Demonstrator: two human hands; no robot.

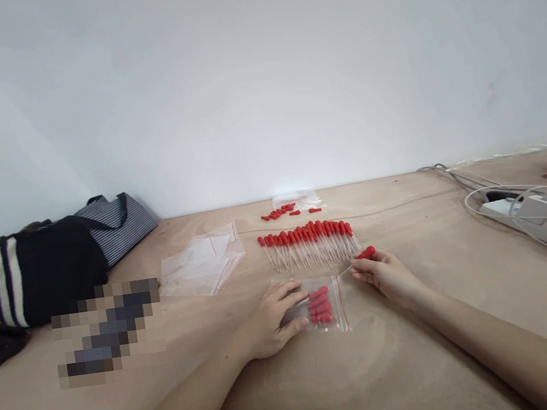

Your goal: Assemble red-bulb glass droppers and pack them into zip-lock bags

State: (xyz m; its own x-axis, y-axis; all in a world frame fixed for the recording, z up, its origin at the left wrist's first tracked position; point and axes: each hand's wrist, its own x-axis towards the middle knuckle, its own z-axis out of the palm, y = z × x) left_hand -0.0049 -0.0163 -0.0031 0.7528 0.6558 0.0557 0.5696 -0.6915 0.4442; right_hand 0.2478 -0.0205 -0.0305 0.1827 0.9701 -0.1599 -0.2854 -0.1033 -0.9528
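A small clear zip-lock bag lies flat before me, with its red-lined mouth facing right. Inside it are several droppers with red rubber bulbs. My left hand is closed over the bag's left part, thumb below and fingers above, holding it against the table. Between the fingertips of my right hand is a glass dropper with a red bulb. Its thin tip points left, close to the bag's mouth; whether it is inside I cannot tell. Just behind lies a row of droppers, bulbs pointing away.
Loose red bulbs lie at the back beside a clear bag with glass tubes. Flat zip bags are stacked to the left. Further left are a dark cloth bag and a blurred-out patch. A white power strip with cables lies right.
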